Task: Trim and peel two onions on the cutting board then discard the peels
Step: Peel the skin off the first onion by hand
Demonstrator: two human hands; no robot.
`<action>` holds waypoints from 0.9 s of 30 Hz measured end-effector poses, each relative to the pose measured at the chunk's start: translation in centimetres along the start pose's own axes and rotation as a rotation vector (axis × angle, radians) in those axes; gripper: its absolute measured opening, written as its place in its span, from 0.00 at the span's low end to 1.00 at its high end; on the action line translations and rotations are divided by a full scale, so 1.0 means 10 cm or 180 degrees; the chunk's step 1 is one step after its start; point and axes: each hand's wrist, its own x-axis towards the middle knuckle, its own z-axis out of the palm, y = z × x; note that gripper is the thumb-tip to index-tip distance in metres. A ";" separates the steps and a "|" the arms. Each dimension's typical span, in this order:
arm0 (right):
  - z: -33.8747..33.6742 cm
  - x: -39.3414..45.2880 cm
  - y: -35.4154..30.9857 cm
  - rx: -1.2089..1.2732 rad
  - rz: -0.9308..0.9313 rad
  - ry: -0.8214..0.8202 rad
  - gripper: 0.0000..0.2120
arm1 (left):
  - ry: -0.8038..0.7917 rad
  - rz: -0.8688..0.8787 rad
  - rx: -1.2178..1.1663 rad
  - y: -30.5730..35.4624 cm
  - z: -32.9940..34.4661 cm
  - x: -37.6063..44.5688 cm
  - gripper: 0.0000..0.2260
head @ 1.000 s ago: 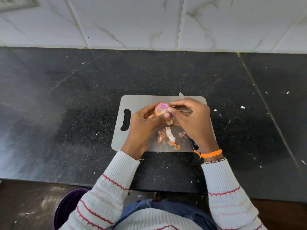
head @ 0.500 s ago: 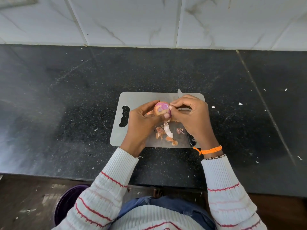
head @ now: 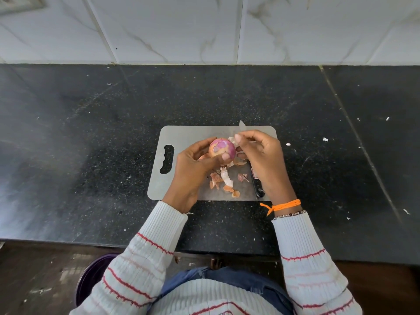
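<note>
Black speckled stone counter (head: pixel 91 155), glossy, dotted with little white flecks and crumbs. White marble-look tiles (head: pixel 181 28) with grey veins behind it. Thin pale grey cutting board (head: pixel 193 135) lying flat, rounded corners, wavy handle slot cut into its left end.

Onion (head: pixel 221 148) held just above the middle of the board, round and smooth, mostly pink-purple with a few paler patches and a bit of tan papery skin low on the left side. Left hand (head: pixel 193 171) curled round it from the left and underneath, thumb pressed across the front. Right hand (head: pixel 261 155) just right of the onion, thumb and fingertips pinched together on a pale papery peel strip (head: pixel 232 140) sticking up beside the onion's top right.

Loose peels (head: pixel 223 179) scattered on the board below the onion: dry, curled, orange-tan flakes plus one whiter piece. Knife (head: pixel 258 185) lying on the right part of the board under the right hand, black handle toward the near edge, grey blade tip poking out past the far edge.

Orange thread bracelet (head: pixel 281 205) and a beaded one on the right wrist. White ribbed sleeves (head: pixel 145 251) with thin red stripes. Dark purple round container (head: pixel 91 276) on the floor, lower left, partly hidden by the left sleeve.
</note>
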 end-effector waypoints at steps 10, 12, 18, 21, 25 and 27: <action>0.01 -0.01 -0.01 -0.0178 -0.0259 0.0209 0.02 | -0.0164 -0.0021 0.0036 -0.04 0.08 0.03 0.22; -0.01 0.00 0.04 -0.0291 -0.0275 0.0377 0.02 | -0.0232 -0.0003 0.0078 -0.05 0.07 0.03 0.22; -0.10 0.04 0.16 -0.0956 -0.0361 0.0465 0.04 | -0.0321 -0.0014 -0.0238 -0.02 0.09 0.04 0.24; -0.13 0.05 0.14 -0.1081 -0.0270 0.0318 0.09 | -0.0233 -0.0015 -0.0300 0.00 0.06 0.05 0.27; -0.10 0.04 0.01 -0.0566 -0.0206 0.0176 0.06 | -0.0145 -0.0018 -0.0224 -0.02 0.05 0.07 0.28; -0.07 0.02 -0.05 -0.0254 -0.0113 0.0104 0.03 | -0.0150 0.0015 -0.0148 -0.03 0.06 0.07 0.28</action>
